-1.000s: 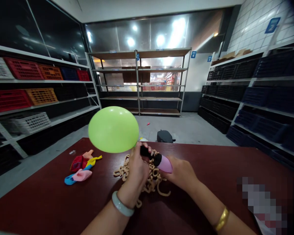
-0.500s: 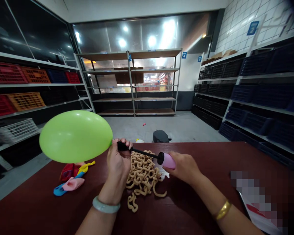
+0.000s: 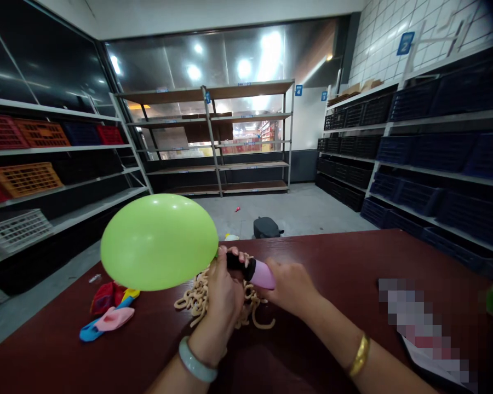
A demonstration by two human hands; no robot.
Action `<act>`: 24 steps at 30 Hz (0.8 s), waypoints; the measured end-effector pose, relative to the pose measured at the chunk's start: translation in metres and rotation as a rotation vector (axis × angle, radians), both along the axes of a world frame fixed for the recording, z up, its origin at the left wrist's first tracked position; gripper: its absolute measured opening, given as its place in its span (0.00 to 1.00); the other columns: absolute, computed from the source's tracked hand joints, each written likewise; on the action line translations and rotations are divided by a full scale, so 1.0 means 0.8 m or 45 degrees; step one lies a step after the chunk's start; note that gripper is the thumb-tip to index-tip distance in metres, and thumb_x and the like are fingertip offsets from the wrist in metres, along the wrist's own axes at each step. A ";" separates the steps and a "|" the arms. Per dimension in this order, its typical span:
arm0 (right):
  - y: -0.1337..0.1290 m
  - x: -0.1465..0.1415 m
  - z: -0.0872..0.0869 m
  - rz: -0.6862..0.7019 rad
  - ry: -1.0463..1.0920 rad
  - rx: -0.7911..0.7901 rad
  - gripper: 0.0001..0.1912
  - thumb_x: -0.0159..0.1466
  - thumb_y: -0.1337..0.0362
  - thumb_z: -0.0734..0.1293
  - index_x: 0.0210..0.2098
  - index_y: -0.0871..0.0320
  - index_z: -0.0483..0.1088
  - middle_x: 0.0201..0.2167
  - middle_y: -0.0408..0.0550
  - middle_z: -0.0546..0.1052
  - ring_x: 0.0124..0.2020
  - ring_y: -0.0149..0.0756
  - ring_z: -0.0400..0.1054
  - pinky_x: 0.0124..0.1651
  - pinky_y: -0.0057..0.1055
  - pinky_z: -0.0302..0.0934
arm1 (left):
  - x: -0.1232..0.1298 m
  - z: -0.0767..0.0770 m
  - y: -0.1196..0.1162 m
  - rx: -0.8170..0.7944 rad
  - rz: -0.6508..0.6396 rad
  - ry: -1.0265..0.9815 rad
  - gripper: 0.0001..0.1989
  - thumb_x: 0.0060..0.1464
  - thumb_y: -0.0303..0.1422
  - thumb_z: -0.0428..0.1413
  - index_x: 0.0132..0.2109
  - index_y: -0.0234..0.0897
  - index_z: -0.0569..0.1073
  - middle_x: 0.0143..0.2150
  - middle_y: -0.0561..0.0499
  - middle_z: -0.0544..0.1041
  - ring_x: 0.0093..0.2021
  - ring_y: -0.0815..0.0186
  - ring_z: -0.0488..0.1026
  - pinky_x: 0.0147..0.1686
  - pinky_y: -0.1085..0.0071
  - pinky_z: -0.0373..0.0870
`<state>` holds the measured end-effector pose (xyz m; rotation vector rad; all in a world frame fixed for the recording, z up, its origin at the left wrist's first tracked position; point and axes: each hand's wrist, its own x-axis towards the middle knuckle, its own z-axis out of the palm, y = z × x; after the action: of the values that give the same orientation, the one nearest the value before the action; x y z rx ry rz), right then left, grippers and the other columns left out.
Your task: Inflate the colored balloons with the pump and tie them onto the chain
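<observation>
The green balloon (image 3: 159,242), inflated, is above the table (image 3: 332,306), its neck at the black end of the pink pump (image 3: 263,274). The left hand (image 3: 225,290) has its fingers closed round that black end, at the balloon's neck; the right hand (image 3: 291,284) has its fingers wrapped round the pink barrel. Half a second ago a black rod showed between the two parts — now they meet, and the hands are closer together.

Behind and below the hands lies one heap of tan curled pieces (image 3: 193,301), too tangled to count. Limp balloons (image 3: 114,317) lie to the left in four colours — red, yellow, blue and pink. On the left rack, the upper shelf shows four crates (image 3: 43,133); their contents cannot be made out.
</observation>
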<state>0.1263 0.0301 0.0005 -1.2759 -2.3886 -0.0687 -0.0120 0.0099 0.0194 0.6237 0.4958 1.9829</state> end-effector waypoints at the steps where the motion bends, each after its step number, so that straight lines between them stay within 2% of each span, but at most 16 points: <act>1: 0.000 -0.001 -0.001 0.004 0.000 -0.011 0.20 0.58 0.46 0.65 0.40 0.54 0.64 0.33 0.47 0.77 0.31 0.41 0.72 0.28 0.30 0.49 | -0.005 0.002 0.001 -0.009 0.019 0.003 0.09 0.55 0.35 0.57 0.33 0.36 0.66 0.29 0.53 0.67 0.28 0.70 0.65 0.32 0.71 0.67; 6: 0.007 0.006 -0.004 0.025 -0.042 -0.043 0.21 0.58 0.43 0.64 0.39 0.53 0.65 0.33 0.46 0.78 0.32 0.41 0.73 0.28 0.31 0.50 | -0.060 0.015 0.014 -0.008 0.138 -0.036 0.08 0.53 0.32 0.58 0.31 0.35 0.65 0.28 0.52 0.67 0.27 0.69 0.66 0.26 0.71 0.64; 10: 0.016 0.018 -0.004 0.055 -0.064 -0.032 0.22 0.59 0.42 0.63 0.40 0.53 0.66 0.35 0.46 0.78 0.33 0.41 0.73 0.29 0.31 0.51 | -0.115 0.026 0.021 -0.022 0.252 -0.123 0.07 0.57 0.31 0.52 0.31 0.35 0.65 0.26 0.52 0.67 0.25 0.68 0.65 0.25 0.71 0.63; 13: 0.018 0.022 -0.005 0.049 -0.061 0.002 0.23 0.59 0.41 0.62 0.39 0.54 0.67 0.34 0.47 0.78 0.33 0.41 0.72 0.29 0.31 0.51 | -0.132 0.029 0.021 0.000 0.271 -0.146 0.07 0.59 0.31 0.50 0.32 0.36 0.64 0.26 0.52 0.67 0.25 0.68 0.65 0.25 0.71 0.63; 17: 0.020 0.026 -0.009 0.008 -0.079 0.055 0.21 0.58 0.45 0.65 0.40 0.54 0.66 0.34 0.47 0.78 0.32 0.42 0.72 0.28 0.31 0.50 | -0.117 0.023 0.023 0.061 0.283 -0.135 0.07 0.59 0.31 0.51 0.32 0.36 0.65 0.27 0.52 0.66 0.26 0.68 0.65 0.25 0.73 0.62; 24: 0.012 0.019 -0.007 -0.017 -0.064 0.052 0.21 0.58 0.46 0.65 0.40 0.55 0.66 0.34 0.49 0.78 0.32 0.42 0.73 0.28 0.31 0.50 | -0.046 0.001 0.022 0.063 0.140 -0.090 0.07 0.54 0.32 0.57 0.34 0.36 0.66 0.30 0.52 0.66 0.28 0.70 0.65 0.28 0.73 0.64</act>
<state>0.1413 0.0399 -0.0052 -1.2855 -2.4083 -0.1548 -0.0488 0.0271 0.0199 0.5652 0.4476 2.1192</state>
